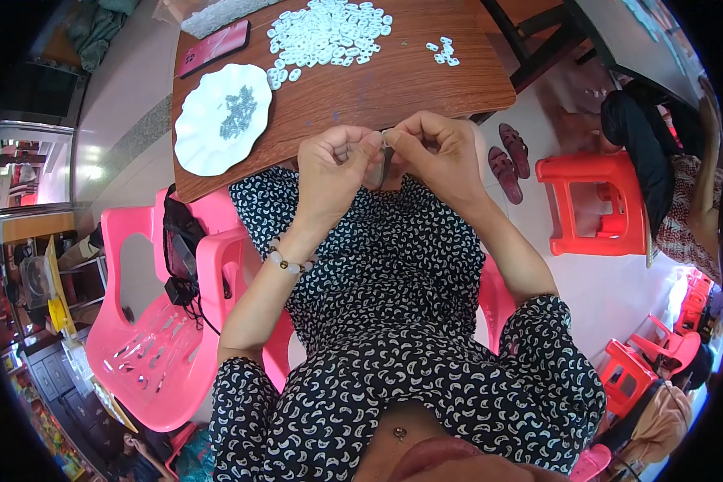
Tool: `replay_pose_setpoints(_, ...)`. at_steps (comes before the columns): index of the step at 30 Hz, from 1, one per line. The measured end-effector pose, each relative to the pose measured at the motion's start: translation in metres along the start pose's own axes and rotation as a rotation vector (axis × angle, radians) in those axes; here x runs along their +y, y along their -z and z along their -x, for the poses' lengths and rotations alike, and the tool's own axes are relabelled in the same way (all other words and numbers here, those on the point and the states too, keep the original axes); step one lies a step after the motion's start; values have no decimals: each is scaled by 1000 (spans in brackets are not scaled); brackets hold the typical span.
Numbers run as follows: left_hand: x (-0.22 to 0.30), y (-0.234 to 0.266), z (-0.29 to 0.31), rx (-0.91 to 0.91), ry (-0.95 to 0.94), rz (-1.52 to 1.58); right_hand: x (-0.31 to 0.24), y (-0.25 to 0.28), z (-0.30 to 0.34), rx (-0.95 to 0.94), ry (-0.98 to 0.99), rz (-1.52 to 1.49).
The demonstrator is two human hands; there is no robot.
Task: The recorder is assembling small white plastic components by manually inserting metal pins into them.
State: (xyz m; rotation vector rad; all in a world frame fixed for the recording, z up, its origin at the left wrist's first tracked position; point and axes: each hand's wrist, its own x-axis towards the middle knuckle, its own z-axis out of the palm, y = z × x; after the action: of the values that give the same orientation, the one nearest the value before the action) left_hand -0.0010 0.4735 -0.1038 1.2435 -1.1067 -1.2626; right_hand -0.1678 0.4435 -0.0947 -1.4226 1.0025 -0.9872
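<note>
My left hand (329,169) and my right hand (443,157) meet at the near edge of the brown wooden table (402,88). Thumbs and forefingers are pinched together around something tiny, mostly covered by the fingertips, so its kind cannot be made out. Beyond my left hand lies a white scalloped plate (197,140) holding a loose heap of small grey, metallic-looking bits (239,112). At the far side is a big pile of small white oval pieces with holes (329,36). Several similar white pieces (444,52) form a separate little group farther right.
A pink-red phone (214,50) lies behind the plate, beside a clear plastic bag (225,14). A pink chair (157,345) with a black bag (183,249) is at left. Right are slippers (506,173), a red stool (590,201) and a seated person (683,185).
</note>
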Motion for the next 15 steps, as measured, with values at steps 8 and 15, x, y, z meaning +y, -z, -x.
replay_pose_setpoints(8,-3,1,1,18,60,98,10,-1,-3,-8,-70,-147)
replay_pose_setpoints(15,-3,3,-1,4,82,143,15,2,-5,-4,-76,-142)
